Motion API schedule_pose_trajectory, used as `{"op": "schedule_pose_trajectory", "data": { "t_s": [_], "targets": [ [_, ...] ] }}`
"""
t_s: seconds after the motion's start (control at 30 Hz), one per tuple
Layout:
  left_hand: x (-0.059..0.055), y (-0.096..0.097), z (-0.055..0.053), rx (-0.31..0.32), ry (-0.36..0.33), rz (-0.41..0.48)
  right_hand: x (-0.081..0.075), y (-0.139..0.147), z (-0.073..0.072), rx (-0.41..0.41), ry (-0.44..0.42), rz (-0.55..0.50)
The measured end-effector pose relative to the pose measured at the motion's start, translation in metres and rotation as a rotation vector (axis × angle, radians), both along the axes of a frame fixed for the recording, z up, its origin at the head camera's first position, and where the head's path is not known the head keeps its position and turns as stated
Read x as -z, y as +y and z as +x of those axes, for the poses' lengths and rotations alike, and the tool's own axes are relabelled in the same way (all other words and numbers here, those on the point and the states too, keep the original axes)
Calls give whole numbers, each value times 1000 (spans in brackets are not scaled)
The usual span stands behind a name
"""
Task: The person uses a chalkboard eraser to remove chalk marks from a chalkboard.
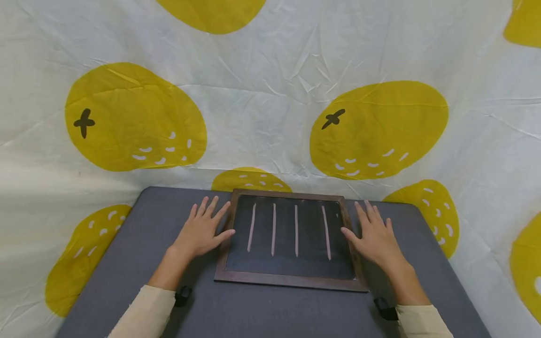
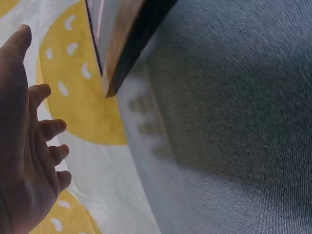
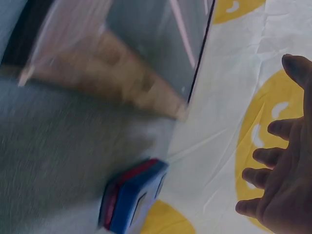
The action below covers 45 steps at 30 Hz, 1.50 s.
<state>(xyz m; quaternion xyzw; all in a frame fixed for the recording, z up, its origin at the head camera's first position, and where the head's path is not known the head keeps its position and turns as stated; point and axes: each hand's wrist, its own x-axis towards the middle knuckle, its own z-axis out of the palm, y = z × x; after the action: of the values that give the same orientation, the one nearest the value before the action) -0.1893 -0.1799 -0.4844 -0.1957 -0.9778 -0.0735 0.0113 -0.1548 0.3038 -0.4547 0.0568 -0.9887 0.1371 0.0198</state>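
Observation:
A small chalkboard (image 1: 283, 265) in a brown wooden frame lies on the grey table, with several pink vertical chalk lines drawn on it. Beside its left edge is my left hand (image 1: 202, 234), fingers spread. The left wrist view shows that hand (image 2: 29, 146) apart from the frame's corner (image 2: 122, 48), holding nothing. My right hand (image 1: 375, 237) is at the board's right edge, fingers extended and thumb toward the frame. In the right wrist view this hand (image 3: 287, 161) holds nothing. A blue and red block (image 3: 131, 197), perhaps an eraser, lies near the board; my right hand hides it in the head view.
The grey table (image 1: 262, 310) extends around the board on both sides and in front. Behind it hangs a white cloth (image 1: 253, 117) printed with large yellow fruit shapes. Dark bands (image 1: 183, 296) sit at both wrists, by the beige sleeves (image 1: 143, 312).

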Motion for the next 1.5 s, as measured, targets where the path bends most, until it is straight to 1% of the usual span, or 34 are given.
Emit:
{"op": "schedule_pose_trajectory", "data": {
  "t_s": [0.2, 0.4, 0.53, 0.63, 0.73, 0.9, 1.13, 1.27, 1.5],
  "targets": [
    [4, -3, -5, 27, 5, -15, 3, 20, 1, 7, 16, 12],
    [11, -6, -1, 63, 15, -30, 11, 38, 2, 20, 21, 5],
    [14, -8, 0, 84, 21, -23, 17, 49, -1, 29, 51, 20],
    [17, -10, -2, 96, 17, -13, 23, 58, -4, 36, 80, 40],
    [20, -11, -5, 104, 11, -16, 29, 66, -6, 44, 85, 56],
    [25, -12, -8, 116, -1, -26, 38, 78, -9, 50, 54, 70],
    [32, -14, -10, 117, -11, -29, 46, 85, -10, 97, -41, 42],
    [34, -14, -11, 120, -24, -16, 49, 88, -10, 116, -55, 13],
    [36, -14, -13, 120, -51, -5, 60, 93, -10, 133, -75, -38]
  ]
}}
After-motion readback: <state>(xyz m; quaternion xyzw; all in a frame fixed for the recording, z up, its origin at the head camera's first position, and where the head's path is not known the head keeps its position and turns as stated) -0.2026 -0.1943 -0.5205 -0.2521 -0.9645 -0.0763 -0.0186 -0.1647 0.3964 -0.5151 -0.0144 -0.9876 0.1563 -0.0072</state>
